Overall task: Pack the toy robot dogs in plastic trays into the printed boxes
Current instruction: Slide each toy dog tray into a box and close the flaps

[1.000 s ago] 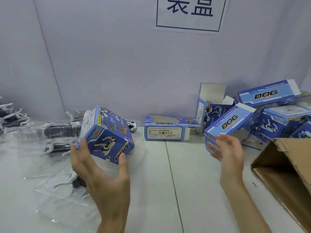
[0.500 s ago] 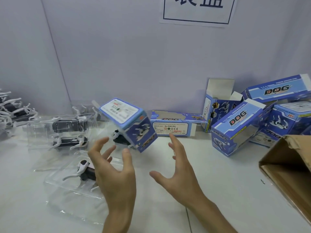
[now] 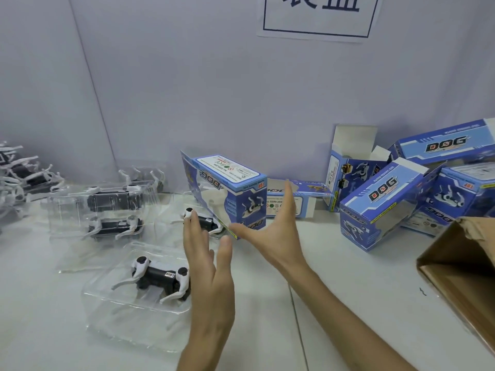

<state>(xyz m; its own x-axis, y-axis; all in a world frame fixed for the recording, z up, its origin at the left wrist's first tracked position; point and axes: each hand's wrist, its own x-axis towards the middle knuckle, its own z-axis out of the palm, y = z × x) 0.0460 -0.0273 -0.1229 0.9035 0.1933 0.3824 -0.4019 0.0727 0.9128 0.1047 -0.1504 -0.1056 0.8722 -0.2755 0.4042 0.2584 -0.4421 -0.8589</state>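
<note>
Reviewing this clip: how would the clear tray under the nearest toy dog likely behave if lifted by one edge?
The clear tray looks thin and glossy, so it would probably flex and feel slippery. The toy dog sits in its middle, so an edge lift may make it sag or tip.

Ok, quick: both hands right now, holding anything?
Left hand: open, fingers straight, gripping nothing.
Right hand: open, spread beside the printed box, not gripping it.

Bright, even, cool-tinted light, faint shadows, mild softness throughout, wide-angle bending at the edges.
</note>
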